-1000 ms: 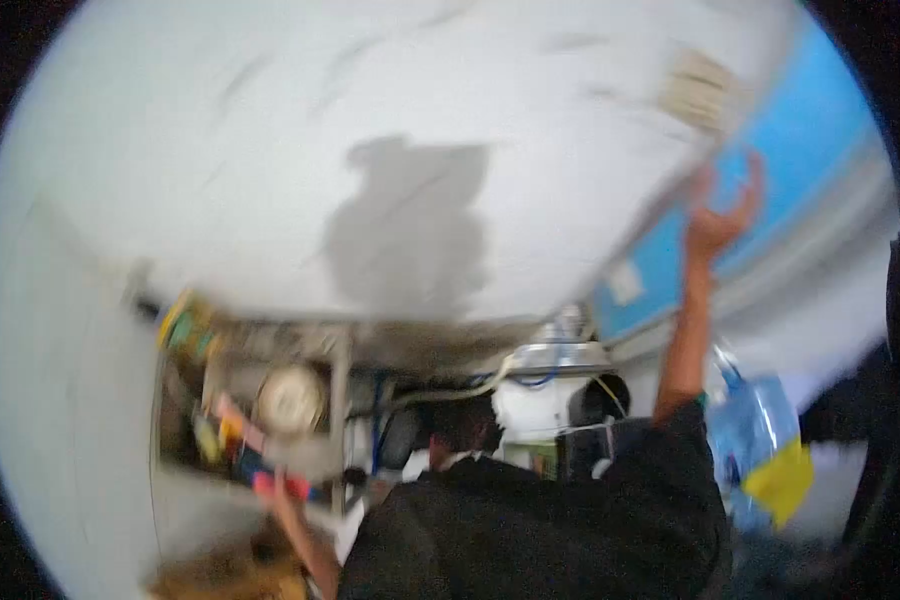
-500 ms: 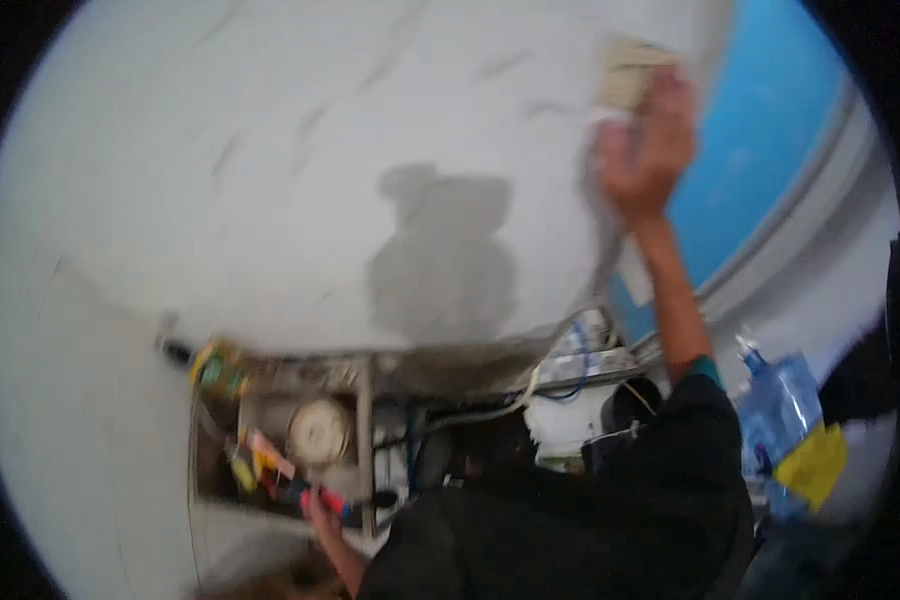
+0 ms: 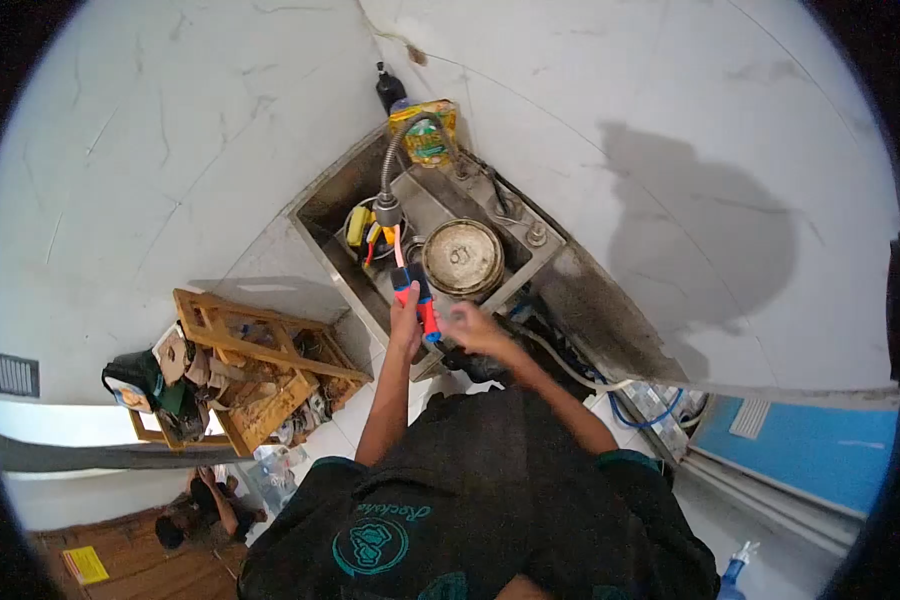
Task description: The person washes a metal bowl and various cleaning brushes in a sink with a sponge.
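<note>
My left hand is closed round a tool with a red, blue and black handle. A pale pink strip stands out past the handle's far end, under the faucet head. Beside the handle's near end is my right hand, its fingers bent and smeared by motion. Both hands are over the near edge of a metal sink. Inside it sit a stained round lidded pot and a bowl holding a yellow sponge.
A yellow refill pouch and a black bottle stand at the sink's back corner. To the left is a wooden rack with cloth and bags. A person is at lower left. Hoses and a blue door lie to the right.
My right hand has come down from the switch plate on the wall to the tool at the sink. The view has swung left, bringing the sink to the middle.
</note>
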Motion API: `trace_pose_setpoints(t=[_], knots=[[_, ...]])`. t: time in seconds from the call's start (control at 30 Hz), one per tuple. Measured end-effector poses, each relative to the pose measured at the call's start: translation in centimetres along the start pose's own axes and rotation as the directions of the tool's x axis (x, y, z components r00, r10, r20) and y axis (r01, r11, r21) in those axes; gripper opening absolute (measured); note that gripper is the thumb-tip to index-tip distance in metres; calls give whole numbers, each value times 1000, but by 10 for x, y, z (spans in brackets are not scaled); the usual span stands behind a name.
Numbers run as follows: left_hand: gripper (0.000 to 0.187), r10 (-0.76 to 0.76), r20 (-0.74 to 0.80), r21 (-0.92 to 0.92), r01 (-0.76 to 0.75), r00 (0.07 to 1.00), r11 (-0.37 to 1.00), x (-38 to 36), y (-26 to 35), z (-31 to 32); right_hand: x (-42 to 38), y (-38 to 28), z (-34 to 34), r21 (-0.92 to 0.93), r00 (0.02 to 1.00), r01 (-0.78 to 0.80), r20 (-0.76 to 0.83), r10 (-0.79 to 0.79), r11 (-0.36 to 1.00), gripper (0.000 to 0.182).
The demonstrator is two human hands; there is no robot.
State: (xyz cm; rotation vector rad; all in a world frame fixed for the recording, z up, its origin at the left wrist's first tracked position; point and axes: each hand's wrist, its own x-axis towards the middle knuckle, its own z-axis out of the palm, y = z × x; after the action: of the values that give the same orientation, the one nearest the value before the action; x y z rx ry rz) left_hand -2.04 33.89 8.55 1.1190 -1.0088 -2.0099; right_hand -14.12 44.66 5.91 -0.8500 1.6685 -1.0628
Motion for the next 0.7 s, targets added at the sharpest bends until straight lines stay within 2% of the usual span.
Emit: trace_pose_setpoints(t=[0.03, 0.1, 0.13, 0.2, 0.23, 0.3, 0.33, 0.37, 0.4, 0.43, 0.47, 0.5, 0.53, 0.57, 0.6, 0.63, 0.67, 0.7], knots=[[37, 30, -22, -14, -30, 999, 999, -1, 4, 4, -6, -11, 9, 8, 985, 135, 107, -135, 991, 59], [37, 74, -79, -38, -77, 994, 996, -11, 13, 9, -11, -38, 21, 188, 989, -114, 115, 93, 976, 56], [36, 118, -105, -96, -128, 987, 987, -12, 16, 11, -7, -37, 26, 134, 997, -49, 70, 40, 990, 53], [34, 309, -78, 113, -299, 948, 947, 0, 13, -3, 8, -37, 27, 10, 997, 78, -8, -78, 997, 46], [33, 392, -50, 216, -374, 918, 902, 4, 10, -12, 13, -37, 26, -8, 991, 134, 30, -134, 991, 43], [30, 311, -57, 335, -275, 949, 901, -7, 32, -18, 23, -44, 21, -29, 964, 247, 108, -243, 969, 36], [30, 270, -62, 393, -226, 961, 891, -10, 40, -23, 31, -39, 20, -122, 953, 295, 114, -282, 948, 29], [29, 228, -67, 449, -175, 971, 876, -13, 46, -27, 30, -40, 20, -161, 960, 280, 82, -269, 947, 29], [28, 361, -28, 606, -272, 932, 748, -19, 54, -29, 26, -48, 18, -198, 966, 259, 47, -255, 945, 29], [27, 411, -36, 658, -288, 911, 696, -27, 62, -31, 23, -58, 16, -236, 970, 240, 9, -245, 942, 29], [26, 463, -36, 709, -304, 886, 637, -39, 79, -28, 15, -69, 16, -388, 920, 323, -87, -383, 863, 29], [26, 511, -27, 756, -317, 859, 573, -50, 93, -26, 4, -76, 17, -393, 882, 358, -156, -445, 847, 29], [29, 627, -1, 807, -369, 779, 461, -56, 100, -27, -6, -82, 17, -403, 832, 393, -227, -506, 826, 29], [27, 549, 38, 914, -251, 835, 319, -43, 98, -37, -8, -84, 17, -418, 774, 425, -293, -562, 803, 29], [26, 452, 49, 979, -132, 891, 154, -28, 87, -54, -2, -67, 22, -557, 772, 349, -284, -568, 753, 28], [25, 335, 30, 999, -21, 942, -31, -22, 73, -72, 4, -57, 20, -720, 952, 132, -101, -291, 681, 25], [26, 210, 31, 998, -20, 977, -57, -17, 74, -80, 0, -50, 23, -753, 965, 111, -74, -251, 649, 25], [25, 232, 41, 999, -40, 972, -9, -16, 76, -84, 8, -50, 23, -786, 971, 92, -65, -231, 612, 25]])
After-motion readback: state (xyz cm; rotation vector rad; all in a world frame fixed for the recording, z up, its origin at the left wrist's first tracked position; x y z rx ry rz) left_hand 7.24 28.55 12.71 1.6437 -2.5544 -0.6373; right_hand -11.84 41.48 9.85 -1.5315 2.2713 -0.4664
